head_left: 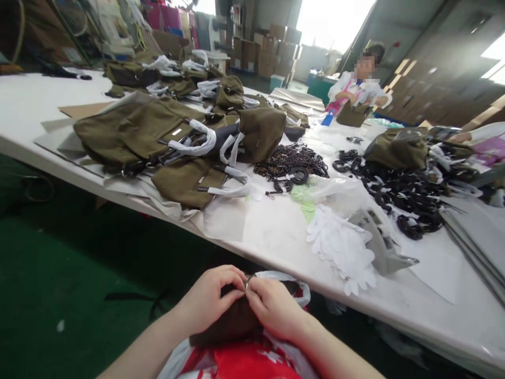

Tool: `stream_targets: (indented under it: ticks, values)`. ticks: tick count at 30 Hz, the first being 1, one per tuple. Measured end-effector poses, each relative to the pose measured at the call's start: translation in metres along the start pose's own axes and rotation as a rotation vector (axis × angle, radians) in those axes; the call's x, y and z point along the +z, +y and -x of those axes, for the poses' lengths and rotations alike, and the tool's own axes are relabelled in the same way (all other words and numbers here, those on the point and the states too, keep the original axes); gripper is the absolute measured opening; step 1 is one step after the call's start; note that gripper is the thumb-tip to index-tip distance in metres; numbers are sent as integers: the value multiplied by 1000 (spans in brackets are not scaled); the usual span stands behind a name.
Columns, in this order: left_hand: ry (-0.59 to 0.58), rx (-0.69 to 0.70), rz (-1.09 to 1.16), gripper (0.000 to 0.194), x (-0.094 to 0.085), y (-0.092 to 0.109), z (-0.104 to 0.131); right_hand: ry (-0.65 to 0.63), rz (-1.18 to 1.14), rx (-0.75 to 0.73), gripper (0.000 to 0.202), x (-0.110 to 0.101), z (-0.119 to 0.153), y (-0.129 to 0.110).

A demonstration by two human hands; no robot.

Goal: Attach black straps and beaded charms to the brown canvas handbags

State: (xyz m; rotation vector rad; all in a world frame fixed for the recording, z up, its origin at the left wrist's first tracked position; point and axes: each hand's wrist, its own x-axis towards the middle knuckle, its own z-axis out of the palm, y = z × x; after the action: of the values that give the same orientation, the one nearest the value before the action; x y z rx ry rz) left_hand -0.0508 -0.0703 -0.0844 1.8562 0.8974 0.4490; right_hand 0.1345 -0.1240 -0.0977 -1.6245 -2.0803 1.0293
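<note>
Bag (231, 322), dark, at bottom centre of the frame; fingers of the left hand (219, 289) and right hand (270, 302) pinch closed at its top edge, beside a metal ring (249, 281). White table (272, 226) spans the middle.

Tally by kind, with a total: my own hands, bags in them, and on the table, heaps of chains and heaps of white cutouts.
Left hand and right hand: 2
Dark bag: 1
Chain heap: 1
White cutout heap: 1
Total: 5
</note>
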Motion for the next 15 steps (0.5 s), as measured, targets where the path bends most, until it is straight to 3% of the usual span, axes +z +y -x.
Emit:
stream_targets:
  ticks: [3,6,8,11,15]
  values:
    - [15,-63,-20,13,0,2,-2,15,87,5,26,-3,0,-4]
    - [55,-75,-70,15,-5,4,-3,164,64,17,13,-9,2,-9]
    - [116,-46,-84,17,-13,7,-4,224,-62,-66,24,-12,1,-10]
    - [191,36,-98,19,-26,16,-12,161,-456,-139,20,-6,-2,-5]
    - [94,140,-112,19,-32,26,-57,132,-1154,111,33,12,-7,8]
